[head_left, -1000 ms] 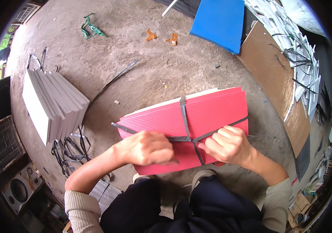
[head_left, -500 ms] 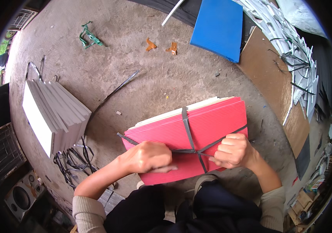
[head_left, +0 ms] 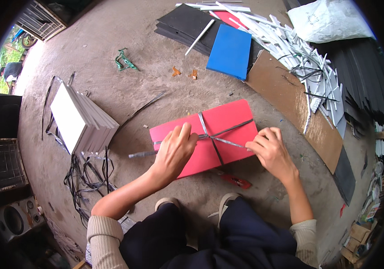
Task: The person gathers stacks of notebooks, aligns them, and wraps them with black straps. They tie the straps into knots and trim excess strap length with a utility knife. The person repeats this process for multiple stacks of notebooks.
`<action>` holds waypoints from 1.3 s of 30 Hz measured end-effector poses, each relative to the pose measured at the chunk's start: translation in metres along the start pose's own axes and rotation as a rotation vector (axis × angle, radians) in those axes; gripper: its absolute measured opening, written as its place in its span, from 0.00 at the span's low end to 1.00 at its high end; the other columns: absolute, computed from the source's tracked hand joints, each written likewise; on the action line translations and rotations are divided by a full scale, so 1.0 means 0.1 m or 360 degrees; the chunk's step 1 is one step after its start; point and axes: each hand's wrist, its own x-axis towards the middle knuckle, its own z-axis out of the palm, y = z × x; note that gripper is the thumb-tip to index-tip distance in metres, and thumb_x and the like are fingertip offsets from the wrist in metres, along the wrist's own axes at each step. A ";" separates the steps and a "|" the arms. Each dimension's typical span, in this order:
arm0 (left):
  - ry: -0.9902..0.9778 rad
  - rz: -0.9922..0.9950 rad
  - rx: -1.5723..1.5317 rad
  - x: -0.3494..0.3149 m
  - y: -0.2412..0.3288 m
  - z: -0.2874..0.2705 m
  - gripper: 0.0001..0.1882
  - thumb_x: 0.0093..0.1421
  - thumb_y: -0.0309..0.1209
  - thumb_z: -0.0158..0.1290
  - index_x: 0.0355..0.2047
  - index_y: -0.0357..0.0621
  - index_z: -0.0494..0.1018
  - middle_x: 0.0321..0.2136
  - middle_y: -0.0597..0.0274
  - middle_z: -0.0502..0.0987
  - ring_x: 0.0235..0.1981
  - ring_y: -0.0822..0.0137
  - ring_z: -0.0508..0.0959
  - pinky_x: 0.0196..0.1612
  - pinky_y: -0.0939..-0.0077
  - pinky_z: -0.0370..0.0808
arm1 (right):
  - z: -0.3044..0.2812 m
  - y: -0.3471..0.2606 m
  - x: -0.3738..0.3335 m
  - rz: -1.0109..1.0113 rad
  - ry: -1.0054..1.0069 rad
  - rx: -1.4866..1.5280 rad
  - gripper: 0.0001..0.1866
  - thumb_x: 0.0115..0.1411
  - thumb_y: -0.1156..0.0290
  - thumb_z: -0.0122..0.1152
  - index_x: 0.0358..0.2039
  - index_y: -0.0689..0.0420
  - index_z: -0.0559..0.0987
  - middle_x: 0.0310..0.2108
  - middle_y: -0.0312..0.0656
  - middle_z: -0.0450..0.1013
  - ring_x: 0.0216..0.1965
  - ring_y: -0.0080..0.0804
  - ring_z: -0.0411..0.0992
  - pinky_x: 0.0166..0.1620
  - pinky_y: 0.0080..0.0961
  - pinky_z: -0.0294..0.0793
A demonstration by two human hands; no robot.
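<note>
Red bundle (head_left: 223, 114) | long axis slanting away rightward | right hand (head_left: 269, 152) pinches strap (head_left: 228, 142) | left hand (head_left: 174, 150): grip unclear

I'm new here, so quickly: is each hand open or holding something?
Left hand: fingers curled; whether holding anything cannot be told.
Right hand: closed, pinching a dark grey strap.

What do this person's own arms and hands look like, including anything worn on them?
The left hand and right hand are ungloved, and both forearms are bare. The left sleeve is cream, ribbed knit, turned back in a thick cuff near the elbow; the right sleeve matches in colour and also ends near the elbow.
</note>
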 end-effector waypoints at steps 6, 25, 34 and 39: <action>-0.0110 -0.0573 -0.1334 0.10 -0.15 0.08 0.11 0.58 0.35 0.45 0.32 0.39 0.69 0.29 0.65 0.69 0.24 0.74 0.67 0.24 0.85 0.64 | -0.04 -0.40 0.08 -0.0240 -0.0194 0.0090 0.09 0.45 0.80 0.48 0.28 0.55 0.71 0.25 0.36 0.64 0.31 0.28 0.67 0.32 0.25 0.70; 0.0116 -0.0982 -0.2252 -0.11 -0.12 0.34 0.16 0.62 0.42 0.41 0.29 0.44 0.71 0.25 0.72 0.70 0.27 0.81 0.68 0.32 0.85 0.66 | 0.80 -0.22 0.68 0.0095 0.0258 0.0777 0.13 0.49 0.66 0.59 0.37 0.50 0.75 0.37 0.35 0.70 0.45 0.35 0.58 0.50 0.34 0.55; -0.0631 -0.0894 -0.1802 -0.03 -0.34 -0.02 0.19 0.49 0.47 0.57 0.26 0.43 0.77 0.17 0.73 0.68 0.20 0.80 0.62 0.22 0.86 0.60 | 0.71 -0.37 0.58 -0.0217 0.0473 0.0450 0.04 0.48 0.72 0.59 0.27 0.54 0.75 0.32 0.30 0.71 0.43 0.28 0.61 0.49 0.33 0.53; -0.0107 -0.0642 -0.1377 -0.05 -0.18 -0.03 0.14 0.48 0.39 0.58 0.24 0.40 0.77 0.15 0.67 0.70 0.18 0.74 0.67 0.21 0.79 0.64 | 0.81 -0.41 0.55 0.0153 0.0452 0.0648 0.04 0.52 0.70 0.56 0.29 0.53 0.73 0.27 0.30 0.71 0.39 0.27 0.61 0.47 0.31 0.51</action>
